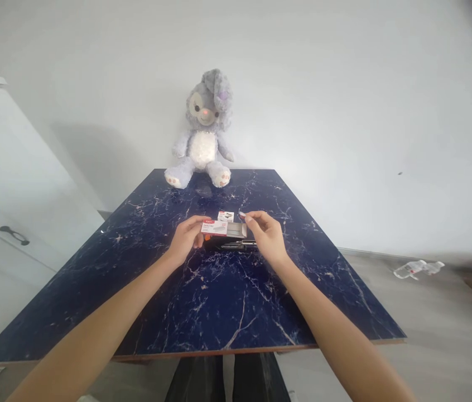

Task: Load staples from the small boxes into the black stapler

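Observation:
My left hand [184, 239] grips a small red-and-white staple box [214, 227] by its left end, above the table. A grey inner part [235, 230] reaches out of the box's right side, next to an opened end flap. Close by on the right, my right hand [266, 231] pinches a small red-and-white piece [242, 215] between thumb and forefinger; its kind is too small to tell. Below the box lies a black stapler [236, 244] with metal parts showing, partly hidden by the box. A second small white-and-red box [225, 215] lies just behind.
The blue marbled table [219, 312] ends at a front edge near my legs. A grey plush toy [205, 134] sits against the wall at the back. To the left stands a white cabinet [14, 190]; clear plastic bottles [418, 269] lie on the floor at right.

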The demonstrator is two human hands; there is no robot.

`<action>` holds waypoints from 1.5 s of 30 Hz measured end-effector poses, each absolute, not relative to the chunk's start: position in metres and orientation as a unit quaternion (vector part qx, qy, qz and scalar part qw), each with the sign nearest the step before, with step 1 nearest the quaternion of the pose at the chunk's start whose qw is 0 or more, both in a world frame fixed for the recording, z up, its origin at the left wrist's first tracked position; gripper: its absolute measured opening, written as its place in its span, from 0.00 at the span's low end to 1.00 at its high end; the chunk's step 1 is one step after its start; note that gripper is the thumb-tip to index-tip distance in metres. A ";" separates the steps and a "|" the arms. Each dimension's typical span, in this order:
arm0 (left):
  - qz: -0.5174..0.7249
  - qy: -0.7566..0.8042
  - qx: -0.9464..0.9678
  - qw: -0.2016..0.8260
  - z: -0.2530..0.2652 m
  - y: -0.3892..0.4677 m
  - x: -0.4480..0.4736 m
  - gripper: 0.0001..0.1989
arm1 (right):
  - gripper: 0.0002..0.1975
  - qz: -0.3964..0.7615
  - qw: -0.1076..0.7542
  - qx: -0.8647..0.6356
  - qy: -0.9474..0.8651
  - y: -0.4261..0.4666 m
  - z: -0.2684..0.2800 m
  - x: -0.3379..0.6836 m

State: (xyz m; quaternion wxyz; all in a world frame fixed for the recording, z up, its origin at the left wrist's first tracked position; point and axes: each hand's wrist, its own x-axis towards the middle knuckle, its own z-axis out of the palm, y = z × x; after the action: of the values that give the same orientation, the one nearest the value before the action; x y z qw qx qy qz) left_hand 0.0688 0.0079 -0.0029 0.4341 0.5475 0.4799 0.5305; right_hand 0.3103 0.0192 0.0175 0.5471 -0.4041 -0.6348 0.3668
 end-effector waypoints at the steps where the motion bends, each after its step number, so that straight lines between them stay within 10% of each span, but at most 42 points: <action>1: 0.538 0.480 0.541 0.433 -0.003 0.008 0.069 0.15 | 0.15 0.364 0.555 -0.413 -0.623 0.020 0.018 0.311; 45: 0.398 0.484 0.778 0.049 0.008 -0.017 0.080 0.14 | 0.22 0.427 0.516 -0.462 -0.581 0.044 0.013 0.335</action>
State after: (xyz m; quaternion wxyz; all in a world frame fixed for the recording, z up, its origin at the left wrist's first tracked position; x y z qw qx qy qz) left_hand 0.0796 -0.0167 0.0079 0.0486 0.7780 0.4838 0.3978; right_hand 0.3347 0.0441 0.0130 0.5165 -0.4620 -0.5810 0.4268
